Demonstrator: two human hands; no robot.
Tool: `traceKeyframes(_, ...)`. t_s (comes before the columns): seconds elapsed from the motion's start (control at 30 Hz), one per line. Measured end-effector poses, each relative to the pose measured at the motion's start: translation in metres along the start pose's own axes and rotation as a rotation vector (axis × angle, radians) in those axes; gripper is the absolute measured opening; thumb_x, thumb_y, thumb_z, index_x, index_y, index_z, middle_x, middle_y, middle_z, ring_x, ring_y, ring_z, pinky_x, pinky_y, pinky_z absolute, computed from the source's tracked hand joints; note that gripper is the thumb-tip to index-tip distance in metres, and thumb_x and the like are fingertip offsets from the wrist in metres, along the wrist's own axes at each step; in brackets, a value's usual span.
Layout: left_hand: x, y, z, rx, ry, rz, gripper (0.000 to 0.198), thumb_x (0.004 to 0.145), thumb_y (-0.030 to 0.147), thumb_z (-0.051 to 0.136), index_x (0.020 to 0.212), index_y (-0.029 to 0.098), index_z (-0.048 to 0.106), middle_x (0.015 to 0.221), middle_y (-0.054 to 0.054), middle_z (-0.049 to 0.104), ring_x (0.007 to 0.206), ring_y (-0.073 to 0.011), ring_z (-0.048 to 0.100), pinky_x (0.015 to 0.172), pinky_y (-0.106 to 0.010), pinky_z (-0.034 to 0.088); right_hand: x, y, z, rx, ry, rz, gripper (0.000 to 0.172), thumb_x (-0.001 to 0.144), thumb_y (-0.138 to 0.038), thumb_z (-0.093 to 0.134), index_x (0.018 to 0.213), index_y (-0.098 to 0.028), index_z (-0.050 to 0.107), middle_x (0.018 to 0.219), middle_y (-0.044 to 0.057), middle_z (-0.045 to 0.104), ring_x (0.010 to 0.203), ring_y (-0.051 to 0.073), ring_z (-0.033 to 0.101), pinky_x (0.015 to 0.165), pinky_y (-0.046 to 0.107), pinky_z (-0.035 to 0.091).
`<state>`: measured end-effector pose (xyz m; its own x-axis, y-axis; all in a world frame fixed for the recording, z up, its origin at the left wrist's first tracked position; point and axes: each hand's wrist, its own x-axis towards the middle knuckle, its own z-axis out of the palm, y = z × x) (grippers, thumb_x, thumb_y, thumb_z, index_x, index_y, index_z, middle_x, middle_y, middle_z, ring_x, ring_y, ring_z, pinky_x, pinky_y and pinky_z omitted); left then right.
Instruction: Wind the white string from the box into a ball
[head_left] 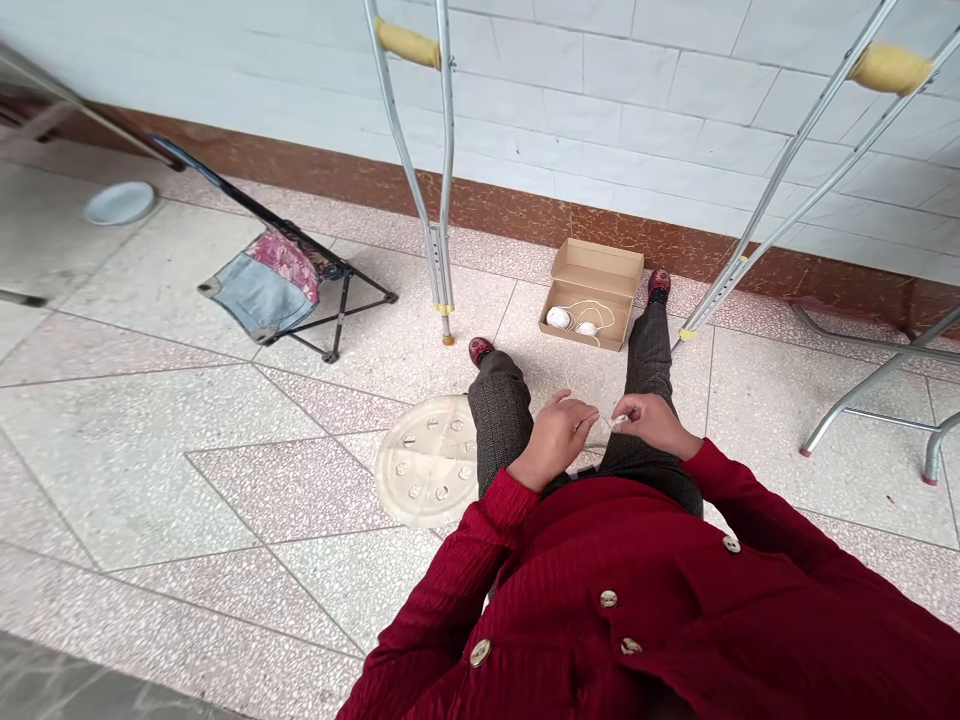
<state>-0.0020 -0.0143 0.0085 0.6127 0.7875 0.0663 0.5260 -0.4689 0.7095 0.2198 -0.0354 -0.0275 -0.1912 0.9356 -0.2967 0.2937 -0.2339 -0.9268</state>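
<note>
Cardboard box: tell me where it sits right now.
In the head view, the cardboard box lies open on the floor right of centre, between the person's left shoe and right shoe, near the brown skirting.

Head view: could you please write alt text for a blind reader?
A seated person's left hand and right hand are close over the lap, the right pinching a white piece. Ahead are an open box and crutches.

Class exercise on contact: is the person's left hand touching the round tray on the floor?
Apart. In the head view the left leg lies between the left hand and the round tray.
</note>
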Motion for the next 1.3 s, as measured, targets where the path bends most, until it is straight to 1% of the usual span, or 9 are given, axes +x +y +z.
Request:
traceKeyframes(0.13,0.002,-0.007,0.002,-0.118,0.011,-0.056,0.029,0.100,0.027,0.048,0.084,0.018,0.070,0.087,-0.002,0.076,0.081,-0.0147,0.068,0.115,-0.045,0.037,-0.022,-0.025,-0.001,0.363,-0.247,0.100,0.029,0.060,-0.032,0.090,0.077,-0.016,0.072,0.073,0.001,0.070,0.064,0.013,0.061,0.064,0.027,0.048)
traceKeyframes(0.33,0.003,0.009,0.014,-0.378,-0.036,-0.104,0.033,0.099,0.035,0.049,0.081,0.019,0.071,0.085,-0.001,0.074,0.085,-0.0161,0.067,0.101,-0.035,0.047,-0.019,-0.062,-0.007,0.649,0.026,0.066,0.029,0.062,-0.033,0.092,0.078,-0.020,0.072,0.073,-0.001,0.070,0.064,0.012,0.061,0.064,0.026,0.050)
traceKeyframes(0.47,0.013,0.013,-0.005,-0.378,-0.001,-0.082,0.034,0.100,0.035,0.049,0.082,0.018,0.072,0.086,-0.003,0.073,0.084,-0.0169,0.066,0.083,-0.028,0.050,0.000,-0.076,-0.010,0.721,0.113,0.059,0.031,0.061,-0.035,0.091,0.080,-0.024,0.069,0.076,-0.001,0.071,0.072,0.015,0.067,0.067,0.028,0.053)
traceKeyframes(0.63,0.051,0.009,-0.071,-0.140,0.121,0.060,0.031,0.098,0.032,0.050,0.084,0.018,0.072,0.082,-0.003,0.071,0.081,-0.0171,0.064,0.082,-0.029,0.048,0.026,-0.120,-0.025,0.698,0.086,-0.103,0.034,0.065,-0.038,0.088,0.090,-0.026,0.069,0.094,0.002,0.073,0.083,0.018,0.070,0.068,0.029,0.058)
traceKeyframes(0.77,0.091,0.026,-0.135,-0.009,0.206,0.148,0.032,0.098,0.035,0.052,0.082,0.015,0.072,0.078,-0.002,0.070,0.077,-0.0153,0.063,0.081,-0.030,0.049,0.049,-0.178,-0.048,0.526,0.139,-0.409,0.034,0.079,-0.044,0.080,0.105,-0.025,0.069,0.109,0.004,0.072,0.097,0.019,0.070,0.072,0.029,0.062)
traceKeyframes(0.97,0.159,0.098,-0.261,0.299,0.436,0.213,0.050,0.100,0.038,0.040,0.081,0.001,0.068,0.076,-0.001,0.066,0.092,-0.0149,0.067,0.097,-0.040,0.045,0.075,-0.294,-0.114,0.262,0.185,-0.869,0.038,0.094,-0.047,0.061,0.122,-0.022,0.063,0.120,-0.002,0.066,0.118,0.013,0.063,0.095,0.031,0.056)
traceKeyframes(1.07,0.172,0.138,-0.304,0.476,0.481,0.348,0.061,0.098,0.040,0.026,0.083,-0.001,0.069,0.073,0.002,0.059,0.102,-0.0205,0.069,0.094,-0.046,0.041,0.066,-0.343,-0.138,0.243,0.177,-0.980,0.035,0.087,-0.050,0.071,0.118,-0.034,0.066,0.127,-0.006,0.066,0.130,0.016,0.055,0.105,0.029,0.051)
traceKeyframes(1.17,0.162,0.149,-0.296,0.434,0.472,0.362,0.052,0.097,0.036,0.033,0.081,0.004,0.071,0.071,0.003,0.059,0.101,-0.0195,0.070,0.093,-0.043,0.043,0.057,-0.357,-0.137,0.254,0.219,-1.019,0.036,0.085,-0.047,0.076,0.117,-0.035,0.064,0.128,-0.003,0.065,0.131,0.017,0.054,0.106,0.030,0.052)
traceKeyframes(1.3,0.131,0.109,-0.230,0.036,0.304,0.266,0.030,0.094,0.029,0.055,0.077,0.011,0.071,0.072,0.001,0.068,0.080,-0.0143,0.069,0.090,-0.036,0.052,0.067,-0.318,-0.106,0.253,0.335,-0.921,0.034,0.087,-0.042,0.075,0.112,-0.025,0.061,0.110,0.001,0.068,0.109,0.016,0.066,0.090,0.033,0.057)
